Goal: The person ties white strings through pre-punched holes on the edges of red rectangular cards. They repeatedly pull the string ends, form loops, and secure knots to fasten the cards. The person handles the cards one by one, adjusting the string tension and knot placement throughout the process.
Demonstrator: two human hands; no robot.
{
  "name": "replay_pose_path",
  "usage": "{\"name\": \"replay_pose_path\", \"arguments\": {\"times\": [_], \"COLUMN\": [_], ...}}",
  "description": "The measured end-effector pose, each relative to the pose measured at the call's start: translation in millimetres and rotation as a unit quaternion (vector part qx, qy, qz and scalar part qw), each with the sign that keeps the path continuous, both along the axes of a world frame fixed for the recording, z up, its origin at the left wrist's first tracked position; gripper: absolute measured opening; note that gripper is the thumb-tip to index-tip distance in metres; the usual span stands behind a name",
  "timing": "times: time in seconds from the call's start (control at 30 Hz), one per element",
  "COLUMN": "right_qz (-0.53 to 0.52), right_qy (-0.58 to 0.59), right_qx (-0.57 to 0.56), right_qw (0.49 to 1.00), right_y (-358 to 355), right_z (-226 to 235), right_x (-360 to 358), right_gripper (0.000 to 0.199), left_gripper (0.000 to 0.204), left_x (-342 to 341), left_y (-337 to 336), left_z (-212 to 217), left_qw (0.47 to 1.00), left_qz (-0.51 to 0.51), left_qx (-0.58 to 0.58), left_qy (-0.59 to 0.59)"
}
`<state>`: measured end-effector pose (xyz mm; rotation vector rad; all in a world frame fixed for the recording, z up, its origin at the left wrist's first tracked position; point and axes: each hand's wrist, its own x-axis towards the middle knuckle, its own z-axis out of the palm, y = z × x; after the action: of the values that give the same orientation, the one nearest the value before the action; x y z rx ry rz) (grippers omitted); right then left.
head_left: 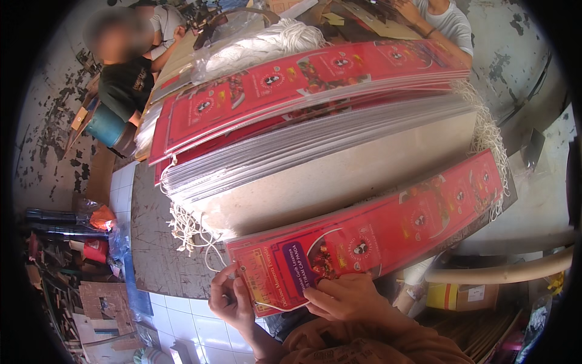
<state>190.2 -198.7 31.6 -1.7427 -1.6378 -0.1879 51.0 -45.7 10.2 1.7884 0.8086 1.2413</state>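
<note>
Red card strip (376, 233) (near end) between left hand (229, 297), right hand (345, 297).

Worktable (154, 242) here is a scuffed grey-brown slab, pretty worn on the bare left end. Sitting right on it is a fat stack of flat sheets (315, 158), pale edges showing along the side, with white string loops (185, 227) spilling out onto the tabletop at the near corner. Below the table edge there's a white tiled floor (194, 318) with a cardboard box (103, 303) on it.
</note>
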Motion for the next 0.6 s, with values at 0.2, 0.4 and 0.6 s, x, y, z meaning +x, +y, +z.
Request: {"name": "replay_pose_path", "arguments": {"times": [0.2,0.4,0.6], "right_qz": [-0.003,-0.012,-0.007], "right_qy": [0.007,0.003,0.011], "right_qx": [-0.005,-0.021,-0.027], "right_qw": [1.000,1.000,1.000], "right_y": [0.5,-0.2,0.0], "right_z": [1.1,3.2,3.8], "right_x": [-0.6,-0.7,-0.7], "right_gripper": [0.020,0.024,0.025], "left_gripper": [0.018,0.017,0.017], "left_x": [-0.6,0.7,-2.7], "left_y": [-0.3,-0.6,2.7], "left_z": [2.0,0.0,-9.9], "left_qw": [1.000,1.000,0.997], "left_qz": [-0.001,0.004,-0.009], "left_qx": [-0.001,-0.010,-0.040], "left_qy": [0.006,-0.016,-0.070]}}
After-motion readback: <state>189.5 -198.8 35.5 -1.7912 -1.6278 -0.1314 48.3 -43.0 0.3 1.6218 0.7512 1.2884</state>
